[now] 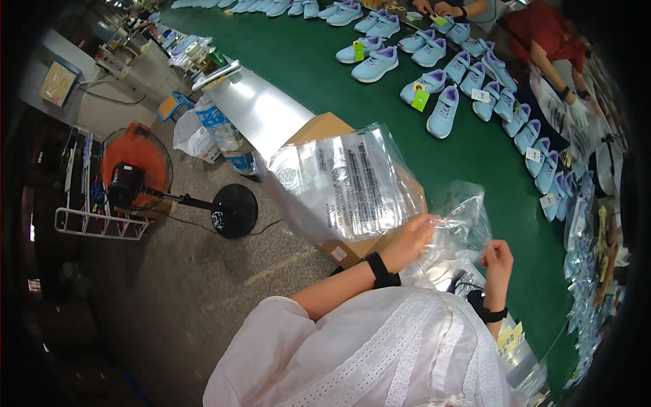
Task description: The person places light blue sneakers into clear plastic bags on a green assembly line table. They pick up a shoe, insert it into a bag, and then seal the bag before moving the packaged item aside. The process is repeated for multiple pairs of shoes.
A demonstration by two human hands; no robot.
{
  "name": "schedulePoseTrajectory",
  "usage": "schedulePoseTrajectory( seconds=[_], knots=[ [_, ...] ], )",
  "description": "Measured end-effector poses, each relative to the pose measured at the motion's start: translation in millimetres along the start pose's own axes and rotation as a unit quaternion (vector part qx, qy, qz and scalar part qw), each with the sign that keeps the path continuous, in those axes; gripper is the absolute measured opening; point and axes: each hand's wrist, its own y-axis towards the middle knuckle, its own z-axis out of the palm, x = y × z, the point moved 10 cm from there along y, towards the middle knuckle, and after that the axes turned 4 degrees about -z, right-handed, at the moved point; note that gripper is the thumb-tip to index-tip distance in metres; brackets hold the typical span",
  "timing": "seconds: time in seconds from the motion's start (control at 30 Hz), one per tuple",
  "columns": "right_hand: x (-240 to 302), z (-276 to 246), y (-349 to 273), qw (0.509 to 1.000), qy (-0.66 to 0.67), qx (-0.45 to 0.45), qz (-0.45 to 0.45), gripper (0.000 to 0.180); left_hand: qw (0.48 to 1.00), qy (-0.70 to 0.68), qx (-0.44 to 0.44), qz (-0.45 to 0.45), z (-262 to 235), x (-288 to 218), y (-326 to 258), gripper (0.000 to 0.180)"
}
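A clear plastic bag [464,211] is stretched between my two hands, low and right of centre. My left hand [411,241] pinches one side of it, while my right hand [500,256] has its fingers closed on the other side. Beyond my left wrist, a sheaf of clear plastic bags with dark print [349,180] lies over a cardboard box [347,254]. The sheaf's left edge is blurred. Both of my wrists carry black bands.
Rows of light blue sneakers [444,112] stand on the green table [298,64], some tagged. Two other people work at the far right, one in a red shirt [546,34]. On the left floor is an orange fan [135,166] with a round black base [234,210]. A metal worktop [261,108] adjoins.
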Motion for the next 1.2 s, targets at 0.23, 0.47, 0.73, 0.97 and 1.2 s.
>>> schedulePoseTrajectory(
  seconds=[0.23,0.47,0.73,0.97,1.2],
  knots=[
    [88.9,-16.8,-26.6,0.867,-0.385,-0.196,-0.247,0.006,0.980,0.136,-0.063,0.131,-1.8,-34.0,17.0,0.023],
    [114.2,97.8,-65.6,0.847,-0.309,0.149,-0.406,0.022,0.975,0.166,0.126,0.078,75.0,-43.5,17.8,0.025],
    [1.5,33.1,25.6,0.813,-0.542,0.171,-0.128,0.019,0.960,0.201,0.099,0.168,64.0,-48.8,3.9,0.019],
    [-37.3,78.5,-48.8,0.590,-0.715,0.194,-0.321,0.018,0.939,0.292,0.011,0.181,26.8,-57.0,7.4,0.013],
    [-84.6,64.4,-53.0,0.573,-0.638,0.508,-0.082,0.038,0.974,0.209,0.060,0.069,29.2,-16.3,14.9,0.017]
  ],
)
